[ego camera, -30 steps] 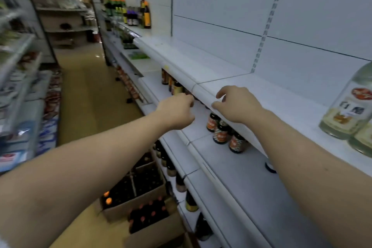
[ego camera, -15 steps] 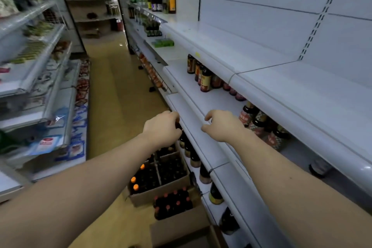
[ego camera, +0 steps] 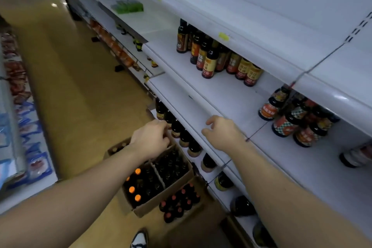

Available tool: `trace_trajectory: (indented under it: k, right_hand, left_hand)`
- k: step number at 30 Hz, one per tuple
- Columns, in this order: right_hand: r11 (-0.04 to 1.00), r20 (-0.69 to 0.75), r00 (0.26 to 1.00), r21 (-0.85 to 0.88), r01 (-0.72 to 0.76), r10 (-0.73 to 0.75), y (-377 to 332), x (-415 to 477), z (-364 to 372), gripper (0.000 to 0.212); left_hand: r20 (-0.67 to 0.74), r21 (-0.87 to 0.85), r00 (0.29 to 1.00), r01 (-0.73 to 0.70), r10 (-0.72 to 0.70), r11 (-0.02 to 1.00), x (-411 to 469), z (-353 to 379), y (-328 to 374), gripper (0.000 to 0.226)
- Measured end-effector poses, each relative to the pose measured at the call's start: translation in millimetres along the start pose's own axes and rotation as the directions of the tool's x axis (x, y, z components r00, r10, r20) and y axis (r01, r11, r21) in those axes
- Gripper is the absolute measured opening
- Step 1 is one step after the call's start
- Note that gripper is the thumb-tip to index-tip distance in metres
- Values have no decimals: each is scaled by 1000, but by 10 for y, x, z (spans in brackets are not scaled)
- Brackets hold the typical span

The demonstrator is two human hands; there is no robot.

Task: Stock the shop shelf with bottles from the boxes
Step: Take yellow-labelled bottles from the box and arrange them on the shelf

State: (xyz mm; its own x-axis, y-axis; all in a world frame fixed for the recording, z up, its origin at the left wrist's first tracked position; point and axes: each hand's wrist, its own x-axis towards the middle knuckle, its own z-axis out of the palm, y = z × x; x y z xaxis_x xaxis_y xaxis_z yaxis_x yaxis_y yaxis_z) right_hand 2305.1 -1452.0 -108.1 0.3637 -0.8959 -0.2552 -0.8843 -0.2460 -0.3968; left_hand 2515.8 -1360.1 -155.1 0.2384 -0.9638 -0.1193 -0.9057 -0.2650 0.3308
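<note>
Two cardboard boxes of dark bottles stand on the floor by the white shelf unit: one with orange caps and, nearer me, one with red caps. My left hand hovers above the orange-cap box with loosely curled fingers, holding nothing. Over the front edge of a middle shelf is my right hand, fingers loosely curled and empty. Dark sauce bottles stand on that shelf, and a row of dark bottles lines the shelf below.
Squat jars with red labels sit on the shelf at right. The tan aisle floor runs away to the left, with another stocked shelf unit along its left side. My shoe shows at the bottom.
My view has tilted down from the upper shelves to the boxes on the floor. Both hands have dropped from the top shelf edge to the middle shelf level, still empty.
</note>
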Motion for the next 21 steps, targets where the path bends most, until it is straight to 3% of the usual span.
trace_trajectory:
  k: [10,16,21]
  right_hand:
    - [985,-10,988,79,-154,156,-656,255,435,39]
    - [980,-2,982,58,-188,189,-596,121,618,38]
    - [972,8,983,153,-180,181,-584,-2,889,34]
  left_hand:
    - [98,3,994,40,-40,999,355,-258,-1208,31]
    - [94,2,991,97,-97,995,250,-282,-1399,33]
    - [99,15,987,124,-125,992,-13,-299,-1440,32]
